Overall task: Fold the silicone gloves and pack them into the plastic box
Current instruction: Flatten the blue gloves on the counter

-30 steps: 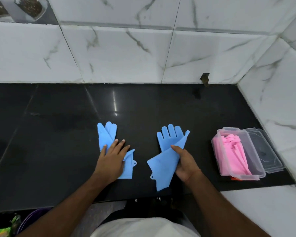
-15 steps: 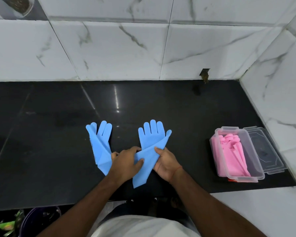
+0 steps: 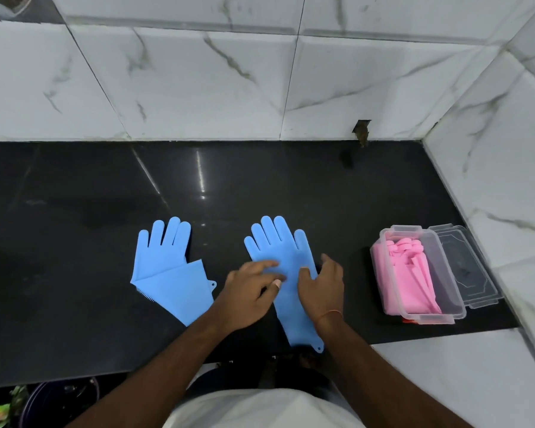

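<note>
Two blue silicone gloves lie on the black counter point(image 3: 74, 273). The left glove point(image 3: 167, 270) lies partly folded, its cuff turned over at an angle. The right glove point(image 3: 286, 273) lies flat and full length, fingers pointing to the wall, cuff at the counter's front edge. My left hand point(image 3: 247, 291) rests with spread fingers on that glove's left side. My right hand point(image 3: 322, 282) rests on its right edge, fingers apart. At the right stands the clear plastic box point(image 3: 457, 310) with pink gloves point(image 3: 405, 273) inside.
The box's clear lid point(image 3: 467, 267) lies beside it against the right wall. White marble tiles line the back and right walls. A white ledge point(image 3: 445, 381) adjoins the counter at the front right. A dark bucket point(image 3: 59, 400) sits below the counter edge at left.
The right glove was folded diagonally and is now spread flat. My left hand left the left glove and joined my right hand on the right glove.
</note>
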